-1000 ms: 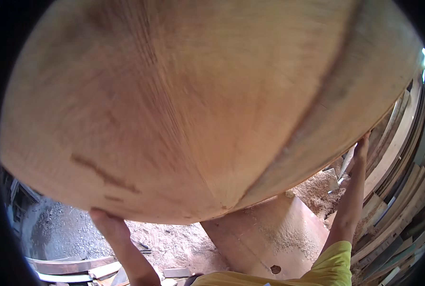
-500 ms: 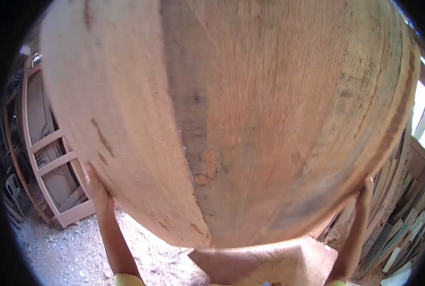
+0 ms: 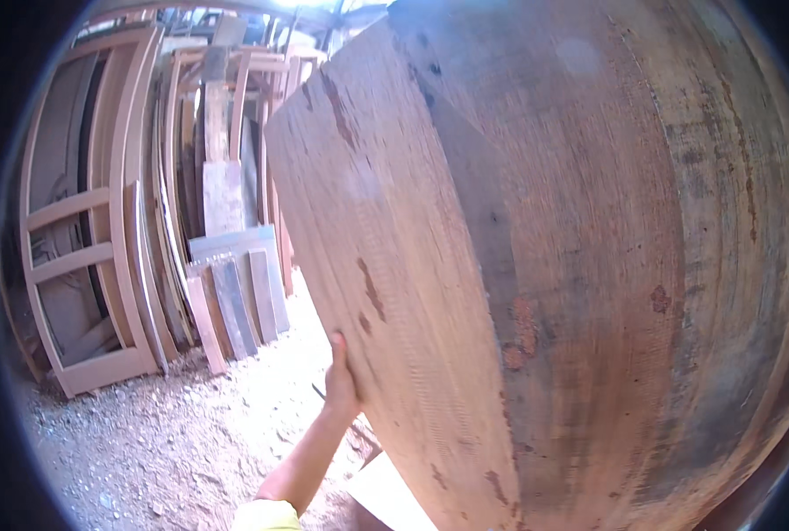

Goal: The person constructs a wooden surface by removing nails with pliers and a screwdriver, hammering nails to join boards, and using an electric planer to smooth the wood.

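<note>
A large wooden panel (image 3: 580, 265) made of joined boards rises close before me and takes up the middle and right of the view. It has dark streaks, a dark strip and small reddish patches. My left hand (image 3: 342, 383) grips its left edge, the thumb on the near face and the other fingers hidden behind the wood. The left forearm comes up from below out of a yellow sleeve. My right hand does not show; the panel spans that side.
Wooden door frames (image 3: 133, 221) lean upright at the left. Beside them stand several boards (image 3: 223, 195) and short planks (image 3: 235, 305). Gravelly ground (image 3: 173, 451) lies below, strongly sunlit near the panel. A pale flat piece (image 3: 390, 496) lies under the panel's lower left edge.
The panel has shifted rightward in view and tilted, uncovering its upper left corner and more leaning boards. My left hand, still gripping it, appears further right; my right hand has left the view.
</note>
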A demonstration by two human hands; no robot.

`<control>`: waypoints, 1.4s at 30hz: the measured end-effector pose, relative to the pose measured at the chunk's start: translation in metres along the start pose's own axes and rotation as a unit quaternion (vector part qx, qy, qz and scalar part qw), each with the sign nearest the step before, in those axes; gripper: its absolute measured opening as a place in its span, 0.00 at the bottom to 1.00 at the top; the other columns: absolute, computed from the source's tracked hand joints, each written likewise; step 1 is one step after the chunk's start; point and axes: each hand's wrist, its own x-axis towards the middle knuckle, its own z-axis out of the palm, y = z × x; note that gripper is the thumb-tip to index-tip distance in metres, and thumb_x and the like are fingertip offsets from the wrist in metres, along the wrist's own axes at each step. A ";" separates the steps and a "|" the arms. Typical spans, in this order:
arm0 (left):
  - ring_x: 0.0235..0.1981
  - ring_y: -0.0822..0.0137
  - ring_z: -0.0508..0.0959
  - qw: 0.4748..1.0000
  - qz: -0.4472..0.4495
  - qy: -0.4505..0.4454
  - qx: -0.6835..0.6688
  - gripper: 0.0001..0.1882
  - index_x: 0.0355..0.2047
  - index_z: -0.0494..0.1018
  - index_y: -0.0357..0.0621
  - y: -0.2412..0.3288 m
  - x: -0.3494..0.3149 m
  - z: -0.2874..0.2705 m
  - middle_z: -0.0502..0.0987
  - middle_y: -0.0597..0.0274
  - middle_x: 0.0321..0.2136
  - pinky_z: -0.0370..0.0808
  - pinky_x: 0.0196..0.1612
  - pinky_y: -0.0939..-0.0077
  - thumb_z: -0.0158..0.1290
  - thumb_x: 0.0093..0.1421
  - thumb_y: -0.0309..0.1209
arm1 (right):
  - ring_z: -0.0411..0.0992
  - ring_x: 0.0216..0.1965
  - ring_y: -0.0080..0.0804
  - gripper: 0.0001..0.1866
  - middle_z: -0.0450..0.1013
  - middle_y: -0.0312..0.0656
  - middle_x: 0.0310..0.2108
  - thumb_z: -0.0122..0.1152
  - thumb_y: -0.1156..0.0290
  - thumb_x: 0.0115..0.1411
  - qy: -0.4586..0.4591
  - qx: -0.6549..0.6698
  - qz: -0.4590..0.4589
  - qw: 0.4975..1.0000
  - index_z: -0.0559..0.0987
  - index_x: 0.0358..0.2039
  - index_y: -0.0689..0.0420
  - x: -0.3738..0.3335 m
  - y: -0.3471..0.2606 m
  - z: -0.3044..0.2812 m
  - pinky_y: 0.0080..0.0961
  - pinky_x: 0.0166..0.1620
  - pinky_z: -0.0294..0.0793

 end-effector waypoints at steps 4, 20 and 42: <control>0.69 0.54 0.72 0.996 -0.067 -0.001 -0.061 0.43 0.73 0.63 0.45 -0.067 -0.073 -0.037 0.72 0.54 0.68 0.70 0.71 0.55 0.47 0.73 0.65 | 0.60 0.71 0.43 0.51 0.61 0.47 0.71 0.63 0.30 0.63 -0.034 -0.073 -0.015 0.997 0.65 0.71 0.58 0.017 -0.035 -0.008 0.46 0.73 0.56; 0.59 0.54 0.81 0.896 -0.258 0.362 -0.012 0.50 0.68 0.67 0.33 -0.256 -0.323 -0.177 0.77 0.46 0.62 0.76 0.65 0.55 0.56 0.66 0.68 | 0.76 0.60 0.41 0.48 0.81 0.55 0.53 0.61 0.28 0.64 -0.374 -0.229 0.085 0.895 0.82 0.57 0.68 -0.020 0.255 0.441 0.39 0.66 0.68; 0.69 0.53 0.71 0.816 -0.218 0.530 0.071 0.49 0.75 0.57 0.39 -0.280 -0.369 -0.095 0.70 0.51 0.69 0.66 0.72 0.58 0.54 0.70 0.64 | 0.79 0.57 0.51 0.22 0.81 0.56 0.54 0.71 0.66 0.63 -0.447 -0.083 -0.045 0.889 0.83 0.53 0.66 -0.195 0.256 0.534 0.42 0.62 0.75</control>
